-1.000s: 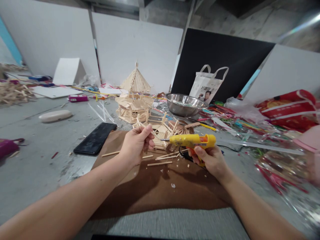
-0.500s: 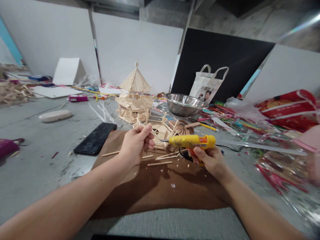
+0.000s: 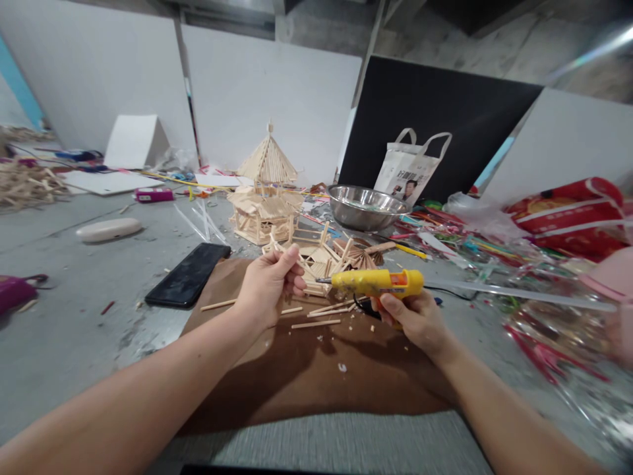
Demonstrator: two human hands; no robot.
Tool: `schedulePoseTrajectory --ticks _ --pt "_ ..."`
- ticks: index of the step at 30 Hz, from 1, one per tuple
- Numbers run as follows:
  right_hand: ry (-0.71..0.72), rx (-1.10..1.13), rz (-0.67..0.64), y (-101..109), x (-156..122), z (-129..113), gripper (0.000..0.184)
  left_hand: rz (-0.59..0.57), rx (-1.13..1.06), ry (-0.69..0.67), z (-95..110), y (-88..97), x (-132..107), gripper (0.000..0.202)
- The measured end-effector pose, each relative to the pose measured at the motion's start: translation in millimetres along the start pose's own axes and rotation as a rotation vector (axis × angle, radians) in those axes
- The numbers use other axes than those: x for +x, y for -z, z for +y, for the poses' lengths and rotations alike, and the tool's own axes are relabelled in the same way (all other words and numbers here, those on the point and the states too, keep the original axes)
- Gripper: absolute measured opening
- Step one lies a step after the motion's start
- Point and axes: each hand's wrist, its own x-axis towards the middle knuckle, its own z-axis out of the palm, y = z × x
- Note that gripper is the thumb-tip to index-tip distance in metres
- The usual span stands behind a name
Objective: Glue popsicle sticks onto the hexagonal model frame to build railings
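Observation:
My left hand (image 3: pixel 274 280) is closed in a pinch on a thin pale wooden stick (image 3: pixel 275 242), mostly hidden by the fingers. My right hand (image 3: pixel 410 316) grips a yellow hot glue gun (image 3: pixel 373 282). Its metal nozzle points left, close to the left fingertips. Behind both hands stands a partly built wooden stick model (image 3: pixel 321 257) with upright posts. Farther back is a pavilion model (image 3: pixel 267 191) with a pointed roof, made of the same sticks. Several loose sticks (image 3: pixel 316 324) lie on a brown sheet (image 3: pixel 316 382) under the hands.
A black phone (image 3: pixel 188 274) and a white oval case (image 3: pixel 109 229) lie on the left. At the back right are a metal bowl (image 3: pixel 368 208) and a white bag (image 3: pixel 408 171). Plastic scraps and a red bag (image 3: pixel 573 218) clutter the right side. A black cord trails from the glue gun.
The glue gun in my right hand has shifted slightly left and down, its nozzle nearer the left fingers. My left hand has hardly moved.

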Motion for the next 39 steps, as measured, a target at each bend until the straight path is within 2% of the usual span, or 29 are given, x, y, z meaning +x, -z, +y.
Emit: schedulePoseTrajectory --ticks 7,14,20,25,39 --pt "-0.039 0.058 0.067 5.2 5.4 -0.7 0.033 -0.040 -0.029 0.020 0.1 1.4 0.1 0.020" --pt "0.021 0.239 0.174 23.9 16.3 4.5 0.030 -0.041 -0.028 0.035 0.6 -0.4 -1.8 0.017" --pt "-0.018 0.266 0.065 14.8 10.1 3.1 0.031 -0.074 -0.076 0.050 0.9 -0.9 -2.7 0.011" --pt "-0.046 0.245 -0.008 7.9 5.1 2.9 0.032 -0.076 -0.107 0.065 2.0 -2.2 -3.2 0.014" --pt "-0.108 0.204 -0.015 3.3 3.2 0.6 0.035 -0.073 -0.114 0.071 3.2 -2.9 -4.0 0.014"
